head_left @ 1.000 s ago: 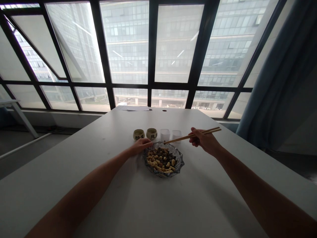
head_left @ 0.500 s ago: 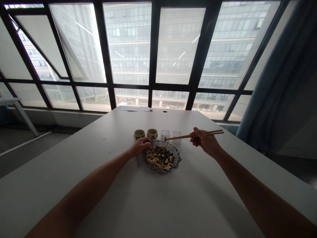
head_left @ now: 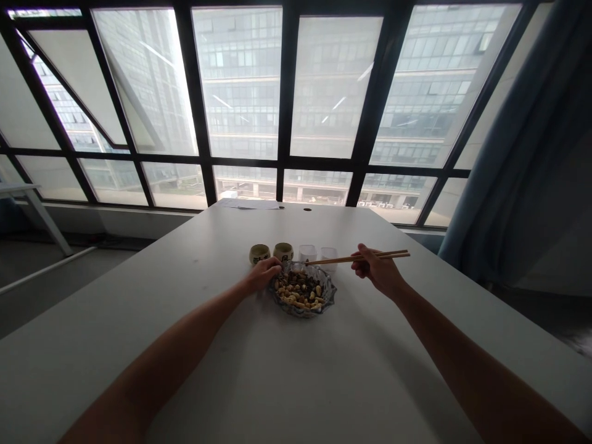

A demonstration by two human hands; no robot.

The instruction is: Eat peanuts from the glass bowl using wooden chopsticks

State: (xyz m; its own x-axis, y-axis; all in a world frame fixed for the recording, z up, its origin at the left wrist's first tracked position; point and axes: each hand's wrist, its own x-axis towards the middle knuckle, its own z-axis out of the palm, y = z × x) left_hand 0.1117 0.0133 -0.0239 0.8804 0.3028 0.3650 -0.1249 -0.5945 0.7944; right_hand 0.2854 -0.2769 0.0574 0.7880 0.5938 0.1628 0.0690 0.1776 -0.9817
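Note:
A scalloped clear glass bowl [head_left: 329, 297] stands on the white table, filled with mixed nuts [head_left: 296, 296] and dark seeds. My left hand [head_left: 264, 274] has its fingers closed on the bowl's left far rim. In my right hand [head_left: 377, 269] is a pair of wooden chopsticks [head_left: 342, 259], pointing left. Their tips are over the bowl's far rim, by a small dark piece; whether they pinch it I cannot tell. Behind the bowl are two pale green cups with dark characters, a left cup [head_left: 259, 254] and a right cup [head_left: 283, 251], and two clear cups [head_left: 308, 252].
The white table [head_left: 208, 364] runs toward a wall of windows. Papers [head_left: 252, 204] and a round dark hole [head_left: 307, 209] are at its far end. A blue curtain [head_left: 494, 166] hangs at the right; another table's leg [head_left: 49, 222] is at the left.
The right hand and chopsticks have shifted slightly left and down, their tips lower toward the bowl's far rim. The left hand stays at the bowl.

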